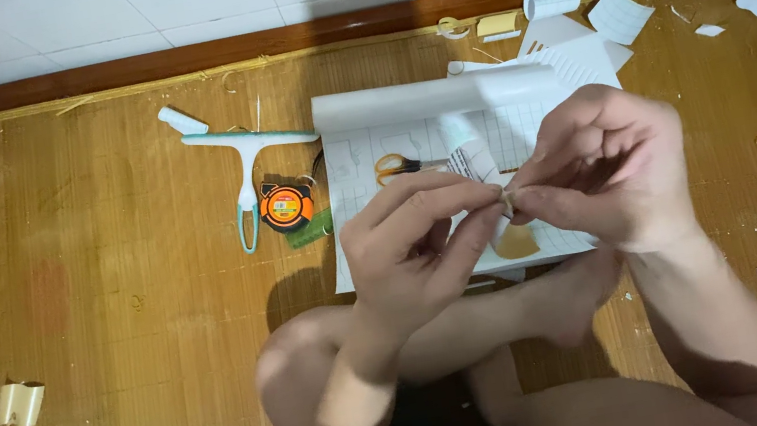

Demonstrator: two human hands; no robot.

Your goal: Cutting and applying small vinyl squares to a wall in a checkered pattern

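Note:
My left hand (416,247) and my right hand (600,170) meet above my crossed legs, fingertips pinched together on a small tan scrap of sticker paper (505,202). A white tube-like glue bottle (467,146) pokes up just behind the fingers; which hand holds it I cannot tell. Under the hands lies a white gridded backing sheet (366,195), its far edge curled into a roll (426,99). Orange-handled scissors (397,166) rest on that sheet.
On the bamboo mat (107,286), left of the sheet, lie a teal and white squeegee (244,163), an orange tape measure (287,207) and a green ruler (310,229). Paper scraps (615,13) litter the far right and left edges. A dark wooden border (271,43) meets a tiled wall.

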